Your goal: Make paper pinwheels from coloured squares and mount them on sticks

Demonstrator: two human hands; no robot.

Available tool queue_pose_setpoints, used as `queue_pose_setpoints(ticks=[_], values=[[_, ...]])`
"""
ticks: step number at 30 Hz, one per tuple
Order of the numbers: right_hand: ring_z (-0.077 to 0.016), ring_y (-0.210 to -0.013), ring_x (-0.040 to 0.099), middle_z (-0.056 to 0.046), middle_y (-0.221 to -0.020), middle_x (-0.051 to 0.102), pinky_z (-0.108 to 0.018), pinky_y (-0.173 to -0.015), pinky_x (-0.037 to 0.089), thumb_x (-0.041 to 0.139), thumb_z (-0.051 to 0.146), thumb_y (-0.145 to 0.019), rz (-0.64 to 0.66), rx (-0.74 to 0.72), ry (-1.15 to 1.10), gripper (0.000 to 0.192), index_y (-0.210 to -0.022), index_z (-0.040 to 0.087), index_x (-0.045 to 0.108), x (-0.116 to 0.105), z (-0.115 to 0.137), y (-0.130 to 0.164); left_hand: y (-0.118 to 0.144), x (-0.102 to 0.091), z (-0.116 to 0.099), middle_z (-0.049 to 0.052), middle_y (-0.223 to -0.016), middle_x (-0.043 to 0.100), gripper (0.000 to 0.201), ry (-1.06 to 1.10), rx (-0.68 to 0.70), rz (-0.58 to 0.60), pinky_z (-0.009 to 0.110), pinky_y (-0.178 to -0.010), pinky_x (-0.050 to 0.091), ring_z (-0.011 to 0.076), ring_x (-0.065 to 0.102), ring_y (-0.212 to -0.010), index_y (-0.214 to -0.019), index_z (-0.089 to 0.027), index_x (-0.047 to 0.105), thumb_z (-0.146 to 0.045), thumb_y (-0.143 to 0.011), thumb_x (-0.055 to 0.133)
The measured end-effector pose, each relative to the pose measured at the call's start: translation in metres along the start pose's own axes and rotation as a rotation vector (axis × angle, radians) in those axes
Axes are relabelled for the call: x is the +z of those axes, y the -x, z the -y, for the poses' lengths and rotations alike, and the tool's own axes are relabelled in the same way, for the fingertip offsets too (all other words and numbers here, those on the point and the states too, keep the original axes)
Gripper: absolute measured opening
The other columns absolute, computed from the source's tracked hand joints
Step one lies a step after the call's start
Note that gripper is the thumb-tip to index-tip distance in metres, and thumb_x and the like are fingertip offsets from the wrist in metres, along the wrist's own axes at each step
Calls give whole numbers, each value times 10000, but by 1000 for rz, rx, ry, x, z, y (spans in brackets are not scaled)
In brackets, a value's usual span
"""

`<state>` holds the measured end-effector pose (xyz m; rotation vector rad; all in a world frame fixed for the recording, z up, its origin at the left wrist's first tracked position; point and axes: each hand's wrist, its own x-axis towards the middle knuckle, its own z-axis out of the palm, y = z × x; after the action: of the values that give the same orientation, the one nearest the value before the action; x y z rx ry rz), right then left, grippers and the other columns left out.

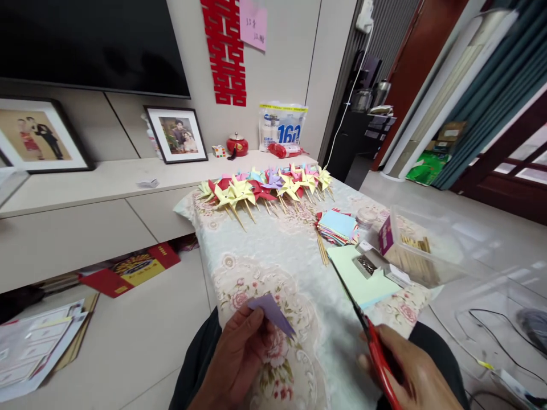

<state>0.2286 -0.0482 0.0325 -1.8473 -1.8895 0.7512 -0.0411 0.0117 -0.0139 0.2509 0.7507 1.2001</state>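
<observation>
Left hand [237,359] pinches folded purple paper triangle [272,311], tip lower right. Right hand [416,376] grips red-handled scissors [363,319] (blades closed, pointing upper left) over floral tablecloth [273,256]'s bare near stretch.

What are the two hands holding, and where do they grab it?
The left hand pinches a folded purple paper at its lower left edge. The right hand holds red-handled scissors by the handles.

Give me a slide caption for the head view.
Left hand holds purple paper, right hand holds scissors; pinwheels behind.
</observation>
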Motion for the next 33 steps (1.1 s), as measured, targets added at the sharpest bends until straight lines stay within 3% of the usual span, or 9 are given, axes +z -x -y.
queue_pose_setpoints(ticks=[3,7,12,16,25,29,33], values=[[-230,-673,654,-81,-800,688,-312,-629,466,380,581,-951,-117,112,265,419,-854,219,567,-8,-15,-16,-6,9,-4,-5,-706,674,255,-33,42,-23,202,-591,511,101,574,-604,-762,-163,716,-256,-618,904],[-259,-715,660,-100,-843,676,-327,-625,425,405,511,-935,-124,164,510,342,-798,226,535,-17,-27,-36,-17,19,-3,-8,-722,672,288,-60,94,-26,186,-583,512,99,583,-623,-781,-153,712,-235,-596,916],[-274,-745,676,-106,-851,663,-319,-615,387,443,424,-923,-92,218,636,276,-826,201,574,-22,-27,-57,-32,24,-1,-16,-687,646,260,-106,97,0,198,-559,501,101,570,-603,-751,-159,685,-235,-625,900],[-287,-793,677,-116,-879,671,-316,-619,380,500,397,-915,-91,235,665,252,-832,183,601,-17,-32,-69,-40,28,-1,-21,-636,614,324,-122,76,-56,199,-532,479,109,555,-596,-709,-164,653,-259,-562,925],[-327,-836,674,-129,-869,666,-371,-654,453,536,323,-886,-178,165,621,189,-894,178,658,-10,-43,-67,-65,37,-2,-29,-608,601,359,-176,155,-68,204,-537,446,100,543,-577,-702,-174,587,-299,-565,894],[-308,-868,675,-134,-976,687,-391,-706,484,444,390,-939,-288,-43,400,295,-1016,203,659,-8,-12,-73,-78,40,6,-28,-600,610,345,-216,217,-5,209,-534,434,92,539,-550,-729,-165,594,-320,-602,876],[-240,-897,667,-94,-1039,707,-346,-789,491,477,414,-958,-164,-220,-9,287,-1063,221,661,6,35,-103,-84,40,11,-23,-562,619,337,-260,230,39,212,-529,426,91,529,-523,-740,-155,604,-337,-621,860]])
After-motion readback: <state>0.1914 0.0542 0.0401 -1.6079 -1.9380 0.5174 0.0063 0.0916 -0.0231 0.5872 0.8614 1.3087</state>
